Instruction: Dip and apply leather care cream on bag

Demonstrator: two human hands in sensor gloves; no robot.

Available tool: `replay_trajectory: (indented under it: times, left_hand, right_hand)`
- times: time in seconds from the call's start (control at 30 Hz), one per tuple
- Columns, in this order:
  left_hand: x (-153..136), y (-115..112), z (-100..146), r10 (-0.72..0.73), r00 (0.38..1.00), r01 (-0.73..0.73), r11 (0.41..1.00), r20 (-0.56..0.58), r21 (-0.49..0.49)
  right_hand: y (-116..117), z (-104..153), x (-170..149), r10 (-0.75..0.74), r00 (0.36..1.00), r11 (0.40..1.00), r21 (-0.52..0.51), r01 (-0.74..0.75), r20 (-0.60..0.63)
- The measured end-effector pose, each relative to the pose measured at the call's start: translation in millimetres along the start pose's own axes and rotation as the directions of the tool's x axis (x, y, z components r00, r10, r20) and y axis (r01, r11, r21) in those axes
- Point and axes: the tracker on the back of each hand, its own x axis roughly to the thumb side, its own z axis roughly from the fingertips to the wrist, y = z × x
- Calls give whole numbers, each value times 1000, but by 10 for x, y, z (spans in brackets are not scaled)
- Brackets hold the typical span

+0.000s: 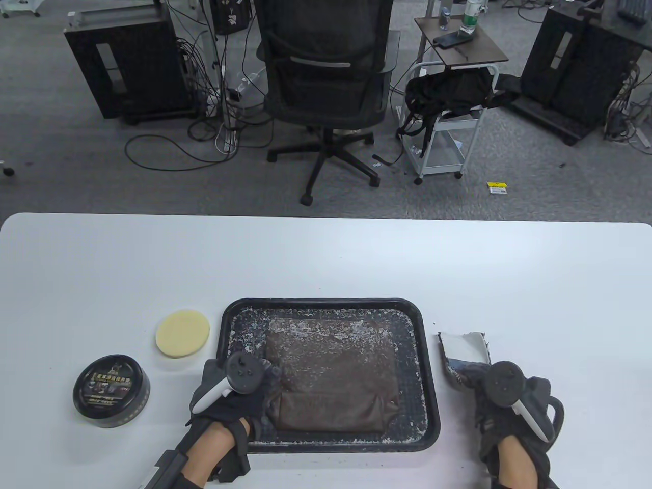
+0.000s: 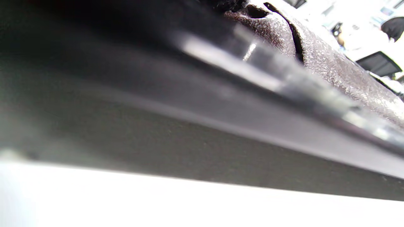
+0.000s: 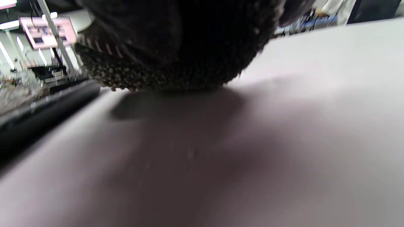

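A brown leather bag (image 1: 336,377), flecked with white, lies flat in a black tray (image 1: 326,303). My left hand (image 1: 265,377) lies over the tray's near left corner, its fingers reaching the bag's left edge; the tracker hides them. The left wrist view shows the tray rim (image 2: 189,126) close up and the bag (image 2: 331,63) behind it. A round black tin of cream (image 1: 111,389) with its lid on stands left of the tray. A round yellow sponge pad (image 1: 182,332) lies beyond it. My right hand (image 1: 476,379) rests on the table right of the tray.
A torn white sheet with a dark printed edge (image 1: 463,349) lies under my right hand's fingers. In the right wrist view the gloved hand (image 3: 176,47) touches the white table (image 3: 284,126), with the tray (image 3: 47,107) at the left. An office chair (image 1: 326,76) stands beyond the table.
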Motion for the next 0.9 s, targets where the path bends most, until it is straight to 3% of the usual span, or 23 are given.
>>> replay_trajectory:
  times: [0.2,0.37,0.6,0.77,0.9]
  left_hand:
    - [3,21,21,-11,1000,11,1000,21,9]
    - [64,117,108,-38,999,36,996,24,77]
    - [55,591,489,-11,1000,14,923,-8,385]
    - [-401,1034,885,57,981,56,837,-187,545]
    - [-960,1164,1050,195,910,35,842,-365,538]
  right_hand:
    - [49,-8,-16,-66,998,990,122,64,9]
    - [9,12,2,-74,997,993,97,71,32]
    - [-170,133,12,-179,983,981,-69,181,43]
    - [-232,183,40,-190,980,970,-146,196,55]
    - [-233,190,28,-208,976,964,-159,215,58]
